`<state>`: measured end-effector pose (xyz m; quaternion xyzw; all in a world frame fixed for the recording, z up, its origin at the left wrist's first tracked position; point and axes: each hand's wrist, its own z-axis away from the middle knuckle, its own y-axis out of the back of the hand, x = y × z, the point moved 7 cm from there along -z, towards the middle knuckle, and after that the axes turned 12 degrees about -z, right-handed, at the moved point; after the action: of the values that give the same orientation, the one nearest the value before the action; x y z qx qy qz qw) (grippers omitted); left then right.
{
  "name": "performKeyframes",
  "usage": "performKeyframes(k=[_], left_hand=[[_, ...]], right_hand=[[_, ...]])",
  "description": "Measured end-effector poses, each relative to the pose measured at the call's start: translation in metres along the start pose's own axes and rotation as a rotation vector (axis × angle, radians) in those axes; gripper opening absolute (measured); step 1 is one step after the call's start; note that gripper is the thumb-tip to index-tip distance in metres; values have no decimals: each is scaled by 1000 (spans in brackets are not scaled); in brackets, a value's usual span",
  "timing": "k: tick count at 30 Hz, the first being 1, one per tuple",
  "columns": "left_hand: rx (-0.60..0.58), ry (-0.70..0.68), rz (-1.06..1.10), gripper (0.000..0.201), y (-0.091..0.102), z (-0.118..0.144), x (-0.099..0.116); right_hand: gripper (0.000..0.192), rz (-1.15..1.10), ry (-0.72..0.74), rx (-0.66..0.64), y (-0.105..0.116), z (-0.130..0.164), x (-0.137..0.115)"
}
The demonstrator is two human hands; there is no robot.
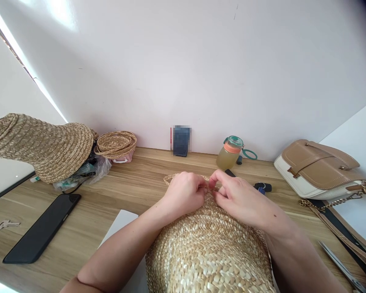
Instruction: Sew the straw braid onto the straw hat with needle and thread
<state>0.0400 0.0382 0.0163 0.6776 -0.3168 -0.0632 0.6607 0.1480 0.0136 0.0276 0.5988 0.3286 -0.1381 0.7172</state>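
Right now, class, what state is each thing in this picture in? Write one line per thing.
Woven straw piece: rounded, partly out of frame
Left hand: fingers curled at its far end
Right hand: fingers bent there too
Bottle: lid on, liquid inside
Handbag: flap down
Phone: flat, screen dark
Straw braid: coiled
Scissors: partly out of frame

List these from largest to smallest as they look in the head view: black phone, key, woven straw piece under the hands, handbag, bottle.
1. Woven straw piece, though its nearness to the camera enlarges it
2. Handbag
3. Black phone
4. Bottle
5. Key
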Motion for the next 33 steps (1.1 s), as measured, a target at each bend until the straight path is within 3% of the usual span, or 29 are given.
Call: performKeyframes(k=[4,10,33], left_hand=[[6,9,45,24,0,-3,-5],[-5,17,87,24,-2,-5,-7],[-16,19,114,24,-1,-4,-8]], right_hand=[[9,88,-45,64,8,4,2],[23,233,-8,54,7,7,0],[26,137,-16,66,8,3,0]])
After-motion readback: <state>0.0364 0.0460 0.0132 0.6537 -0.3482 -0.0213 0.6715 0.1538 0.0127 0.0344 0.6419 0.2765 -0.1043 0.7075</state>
